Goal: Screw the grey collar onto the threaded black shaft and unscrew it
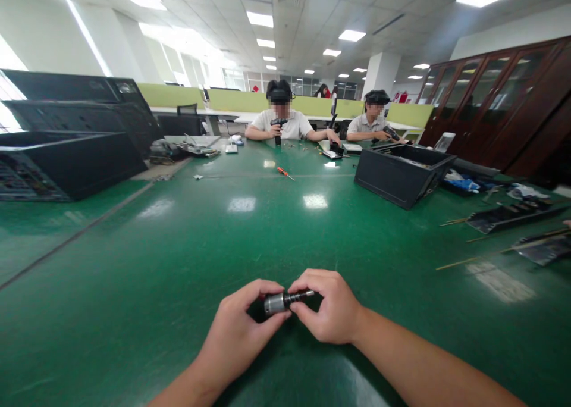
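Low over the green table (178,258), both my hands meet on one small metal cylinder (280,302), silver at its left end and dark at its right. My left hand (243,329) curls its fingers round the silver end. My right hand (328,309) pinches the dark end between thumb and fingers. The part lies roughly level between the two hands, just above the table surface. What the piece belongs to cannot be made out.
Black computer cases (66,139) are stacked at the left. An open black case (401,175) and loose panels (513,213) lie at the right. A red-handled screwdriver (284,172) rests mid-table. Two people sit at the far end, each holding a power screwdriver.
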A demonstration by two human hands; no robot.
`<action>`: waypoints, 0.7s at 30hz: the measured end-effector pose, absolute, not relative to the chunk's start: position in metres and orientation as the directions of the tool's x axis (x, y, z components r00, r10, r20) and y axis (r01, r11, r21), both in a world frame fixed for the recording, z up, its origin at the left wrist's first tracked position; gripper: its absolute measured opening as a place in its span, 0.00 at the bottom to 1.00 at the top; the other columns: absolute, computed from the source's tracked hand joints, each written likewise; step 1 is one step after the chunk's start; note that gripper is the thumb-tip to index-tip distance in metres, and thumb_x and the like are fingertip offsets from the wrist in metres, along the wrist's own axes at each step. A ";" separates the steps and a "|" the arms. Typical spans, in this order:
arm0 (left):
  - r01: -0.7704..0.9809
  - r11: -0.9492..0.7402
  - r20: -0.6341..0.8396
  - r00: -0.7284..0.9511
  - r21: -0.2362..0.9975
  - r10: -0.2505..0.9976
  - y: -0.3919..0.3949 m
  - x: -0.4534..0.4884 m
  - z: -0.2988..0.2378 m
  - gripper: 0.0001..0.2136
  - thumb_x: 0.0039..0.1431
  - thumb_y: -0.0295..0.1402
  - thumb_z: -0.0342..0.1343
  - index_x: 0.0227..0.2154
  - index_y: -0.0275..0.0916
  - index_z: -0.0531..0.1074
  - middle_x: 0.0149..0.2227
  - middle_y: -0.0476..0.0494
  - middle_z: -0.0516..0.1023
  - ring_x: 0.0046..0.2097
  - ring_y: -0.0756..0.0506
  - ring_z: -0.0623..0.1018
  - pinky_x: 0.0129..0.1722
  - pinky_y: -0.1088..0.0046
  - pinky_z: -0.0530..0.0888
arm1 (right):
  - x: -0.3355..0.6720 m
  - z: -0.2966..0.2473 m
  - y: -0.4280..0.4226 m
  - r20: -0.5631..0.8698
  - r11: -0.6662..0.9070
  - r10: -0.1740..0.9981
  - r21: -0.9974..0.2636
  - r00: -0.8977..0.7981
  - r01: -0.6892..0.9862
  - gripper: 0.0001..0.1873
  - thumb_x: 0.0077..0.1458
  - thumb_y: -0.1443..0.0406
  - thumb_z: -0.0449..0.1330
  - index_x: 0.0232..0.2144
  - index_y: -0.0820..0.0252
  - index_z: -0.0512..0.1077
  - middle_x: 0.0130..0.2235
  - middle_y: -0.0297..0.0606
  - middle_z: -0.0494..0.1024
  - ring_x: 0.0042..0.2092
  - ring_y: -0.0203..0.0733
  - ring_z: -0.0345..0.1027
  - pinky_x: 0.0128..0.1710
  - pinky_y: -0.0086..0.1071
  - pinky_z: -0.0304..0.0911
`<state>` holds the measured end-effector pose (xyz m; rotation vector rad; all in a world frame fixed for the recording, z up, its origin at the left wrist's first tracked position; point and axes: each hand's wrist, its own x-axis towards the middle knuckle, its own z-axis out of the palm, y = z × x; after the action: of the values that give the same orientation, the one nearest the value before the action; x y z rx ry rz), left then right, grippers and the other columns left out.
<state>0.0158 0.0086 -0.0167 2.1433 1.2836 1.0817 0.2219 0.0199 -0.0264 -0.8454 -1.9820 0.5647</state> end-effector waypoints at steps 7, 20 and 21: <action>0.537 -0.535 0.454 0.288 0.652 0.843 0.009 0.014 -0.019 0.08 0.53 0.31 0.65 0.37 0.43 0.78 0.35 0.50 0.83 0.37 0.47 0.82 0.39 0.74 0.77 | 0.222 -0.024 0.019 0.516 0.644 0.759 -0.685 -0.396 0.341 0.07 0.51 0.68 0.64 0.36 0.57 0.78 0.33 0.37 0.81 0.34 0.41 0.75 0.37 0.31 0.67; 0.570 -0.537 0.451 0.300 0.622 0.841 0.006 0.015 -0.019 0.08 0.52 0.30 0.65 0.36 0.43 0.78 0.34 0.51 0.83 0.36 0.48 0.82 0.38 0.75 0.77 | 0.222 -0.024 0.020 0.491 0.625 0.775 -0.687 -0.398 0.370 0.03 0.50 0.68 0.65 0.31 0.58 0.78 0.30 0.36 0.80 0.31 0.39 0.73 0.34 0.29 0.65; 0.572 -0.536 0.454 0.296 0.621 0.841 0.006 0.016 -0.019 0.08 0.52 0.30 0.65 0.37 0.43 0.78 0.34 0.51 0.83 0.35 0.48 0.82 0.38 0.75 0.77 | 0.223 -0.024 0.020 0.488 0.624 0.776 -0.687 -0.400 0.373 0.03 0.50 0.68 0.65 0.31 0.58 0.78 0.30 0.35 0.80 0.31 0.39 0.73 0.33 0.29 0.65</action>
<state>0.0157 0.0064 -0.0185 2.2296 1.2739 1.0992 0.2225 0.0202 -0.0236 -0.9023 -2.0115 0.6122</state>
